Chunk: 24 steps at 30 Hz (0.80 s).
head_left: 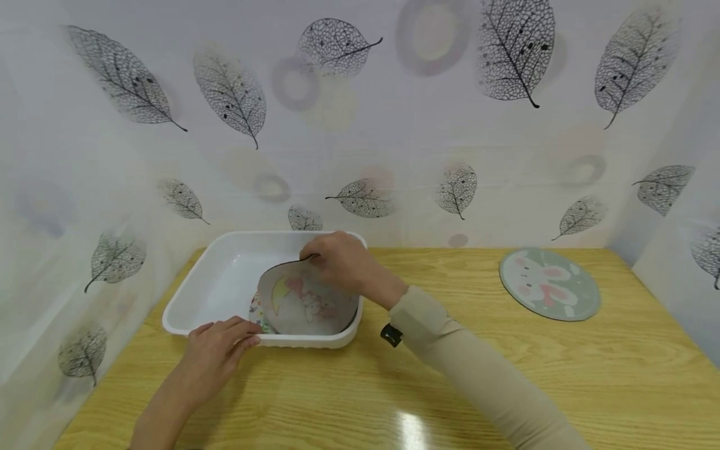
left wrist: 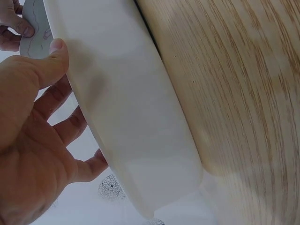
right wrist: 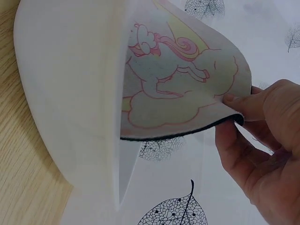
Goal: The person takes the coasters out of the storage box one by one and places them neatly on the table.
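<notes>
A round mouse pad (head_left: 312, 300), printed with a unicorn and a moon, stands tilted inside a white plastic basin (head_left: 332, 341). My right hand (head_left: 344, 262) pinches its upper edge between thumb and fingers, and the edge bends there. Its thin black underside shows along the rim in the right wrist view. Beneath it, partly hidden, lies a second pad with a colourful pattern (head_left: 255, 312). At the basin's front rim, my left hand (head_left: 216, 350) grips the edge, thumb on the outer side and fingers over the inside.
Farther right on the wooden table (head_left: 450, 294) lies another round pad (head_left: 550, 284), grey-green with a white rabbit. Leaf-printed white cloth (head_left: 394, 137) hangs behind the table and along both sides. The basin stands at the left, near the back cloth.
</notes>
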### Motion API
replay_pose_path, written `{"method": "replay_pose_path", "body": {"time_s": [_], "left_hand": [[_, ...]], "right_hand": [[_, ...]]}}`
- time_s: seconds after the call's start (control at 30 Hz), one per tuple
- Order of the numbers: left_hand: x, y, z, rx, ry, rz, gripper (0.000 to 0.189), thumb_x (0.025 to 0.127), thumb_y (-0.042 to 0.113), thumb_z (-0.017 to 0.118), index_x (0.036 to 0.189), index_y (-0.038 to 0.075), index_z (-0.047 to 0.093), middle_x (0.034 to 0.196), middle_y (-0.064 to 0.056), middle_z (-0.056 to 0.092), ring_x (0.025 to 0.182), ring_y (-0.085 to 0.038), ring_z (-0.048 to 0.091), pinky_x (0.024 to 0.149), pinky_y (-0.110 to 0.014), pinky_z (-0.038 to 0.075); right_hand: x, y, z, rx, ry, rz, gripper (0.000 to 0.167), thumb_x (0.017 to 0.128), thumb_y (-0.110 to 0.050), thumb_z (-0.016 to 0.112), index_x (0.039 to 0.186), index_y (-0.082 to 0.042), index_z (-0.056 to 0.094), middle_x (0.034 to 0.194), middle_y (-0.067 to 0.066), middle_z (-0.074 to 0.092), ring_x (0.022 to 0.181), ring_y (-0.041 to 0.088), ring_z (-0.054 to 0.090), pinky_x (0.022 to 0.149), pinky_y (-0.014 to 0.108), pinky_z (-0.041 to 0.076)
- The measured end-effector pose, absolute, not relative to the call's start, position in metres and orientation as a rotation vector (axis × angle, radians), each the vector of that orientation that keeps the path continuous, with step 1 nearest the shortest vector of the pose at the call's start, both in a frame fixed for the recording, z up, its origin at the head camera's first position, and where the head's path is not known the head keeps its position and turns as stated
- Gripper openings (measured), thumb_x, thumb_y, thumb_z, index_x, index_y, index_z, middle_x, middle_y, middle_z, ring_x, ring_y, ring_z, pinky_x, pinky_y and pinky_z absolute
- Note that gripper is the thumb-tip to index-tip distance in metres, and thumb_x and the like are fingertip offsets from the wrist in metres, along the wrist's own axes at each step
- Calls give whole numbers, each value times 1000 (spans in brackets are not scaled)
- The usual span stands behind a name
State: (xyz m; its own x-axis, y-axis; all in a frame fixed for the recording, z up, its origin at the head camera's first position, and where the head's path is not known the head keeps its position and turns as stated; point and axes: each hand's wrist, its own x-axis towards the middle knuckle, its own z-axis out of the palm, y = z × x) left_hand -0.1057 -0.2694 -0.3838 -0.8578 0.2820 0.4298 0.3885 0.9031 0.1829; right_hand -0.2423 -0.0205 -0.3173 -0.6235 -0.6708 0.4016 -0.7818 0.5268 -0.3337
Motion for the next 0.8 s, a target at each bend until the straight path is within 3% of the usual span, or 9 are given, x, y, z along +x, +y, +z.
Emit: {"method": "replay_pose_path", "body": {"time_s": [0.17, 0.47, 0.8], "left_hand": [[-106, -270, -382, -471, -2697, -383, 14, 87, 13, 79, 95, 23, 74, 92, 15, 72, 87, -16, 71, 85, -61, 47], [-106, -269, -383, -472, -2683, -352, 14, 86, 13, 80, 94, 23, 75, 91, 13, 73, 85, -14, 71, 83, -58, 48], [-105, -268, -382, -451, -2720, -372, 12, 88, 14, 78, 96, 22, 76, 94, 11, 74, 90, -19, 72, 87, -62, 48]], "right_hand": [[-244, -14, -316, 1231, -2474, 847, 18, 97, -2, 66, 105, -9, 80, 106, 4, 80, 103, 18, 75, 92, 31, 59], [-251, -5, -316, 1202, -2401, 949, 17, 97, -1, 65, 102, -7, 81, 99, 7, 79, 90, 17, 75, 78, 27, 60], [-250, 4, -318, 1142, -2463, 1067, 17, 96, 3, 56, 105, -2, 70, 104, 13, 76, 93, 22, 72, 77, 29, 58]]}}
